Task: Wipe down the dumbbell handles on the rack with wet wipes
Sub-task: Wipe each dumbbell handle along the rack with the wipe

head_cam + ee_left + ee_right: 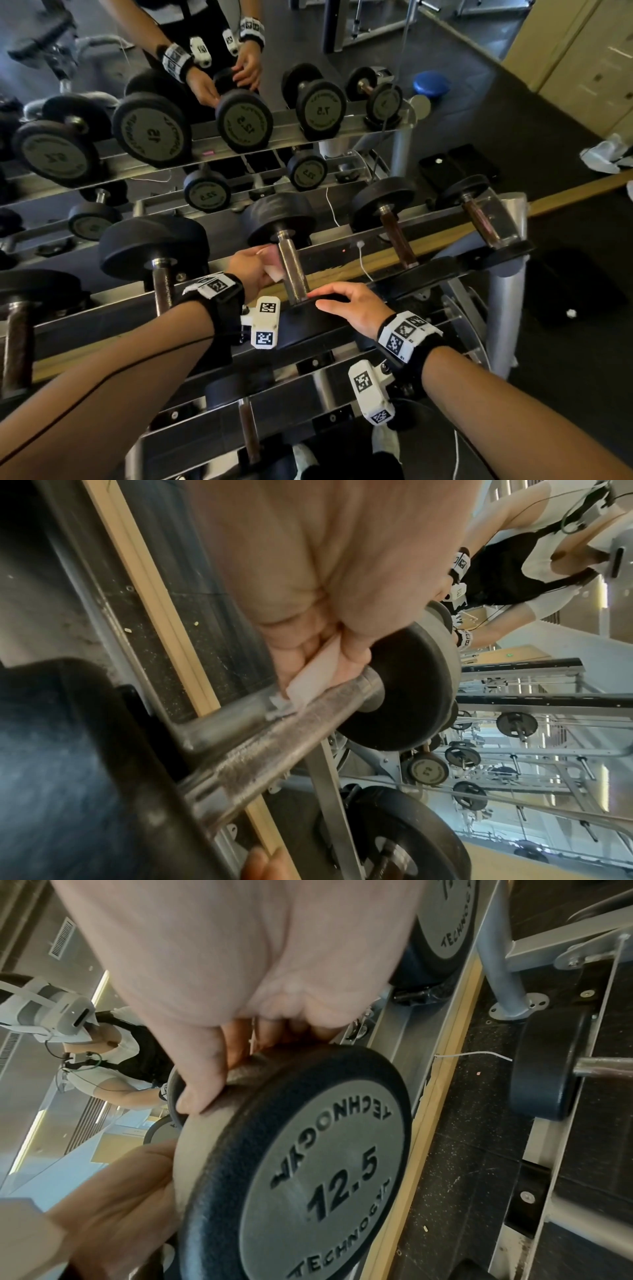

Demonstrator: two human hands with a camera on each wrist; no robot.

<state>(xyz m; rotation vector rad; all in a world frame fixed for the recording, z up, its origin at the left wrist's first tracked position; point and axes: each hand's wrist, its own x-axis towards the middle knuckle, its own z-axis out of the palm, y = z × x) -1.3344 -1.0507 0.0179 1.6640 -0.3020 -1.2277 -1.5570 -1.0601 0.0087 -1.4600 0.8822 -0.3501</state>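
On the rack's top tier (428, 270) lies a black 12.5 dumbbell with a worn steel handle (293, 270). My left hand (255, 270) pinches a folded pale wet wipe (274, 265) and presses it against the left side of that handle. The left wrist view shows the wipe (308, 680) lying between fingers and handle (274, 739), near the far head (404, 693). My right hand (346, 305) lies over the near head (308, 325). In the right wrist view its thumb (202, 1077) and fingers curl over the rim of the marked head (322, 1177).
More dumbbells sit on the same tier: a big one to the left (154, 246) and two with brown handles to the right (394, 222) (479, 219). A wall mirror (239, 120) behind reflects the rack. A white cable (363, 260) hangs nearby. A lower tier holds another dumbbell (248, 435).
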